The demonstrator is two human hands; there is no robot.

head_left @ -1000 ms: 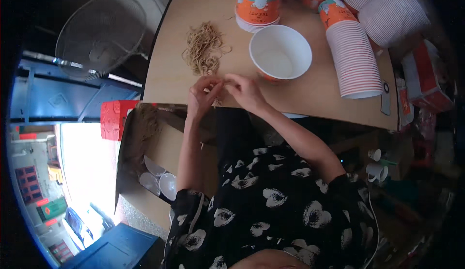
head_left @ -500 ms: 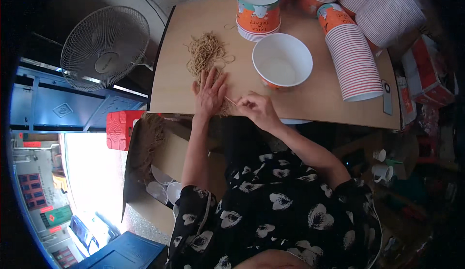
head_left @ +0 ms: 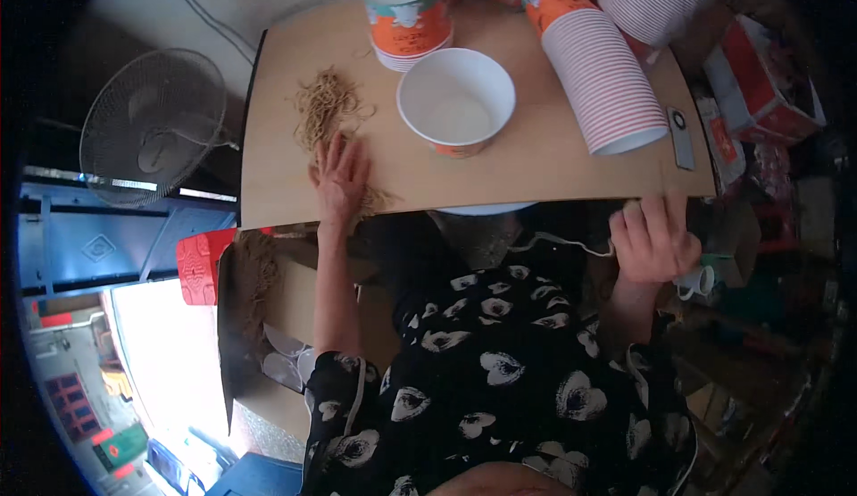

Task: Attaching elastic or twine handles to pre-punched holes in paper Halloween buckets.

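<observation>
One pale strand [head_left: 571,243] trails below the table edge, nearer the person than the open tub [head_left: 460,149] and to its right, running into the right hand [head_left: 656,239]. That hand is blurred, its fingers bunched; it seems to pinch the strand, though the exact contact cannot be made out. Left of the tub and nearer the person, the left hand [head_left: 339,179] lies flat with its fingers spread, pressing on tan strands [head_left: 377,199] that poke out beside the wrist. Just beyond its fingertips, directly left of the tub, sits a tangled tan pile [head_left: 326,108]. By this look, one strand is already separated, while the pile remains loose and tangled, with much left unsorted. The tub stands upright, its white inside showing. Just beyond it is an upturned tub [head_left: 406,27]; to its right lies a nested stack of tubs [head_left: 607,85]. Farther left stands a fan [head_left: 153,130].
</observation>
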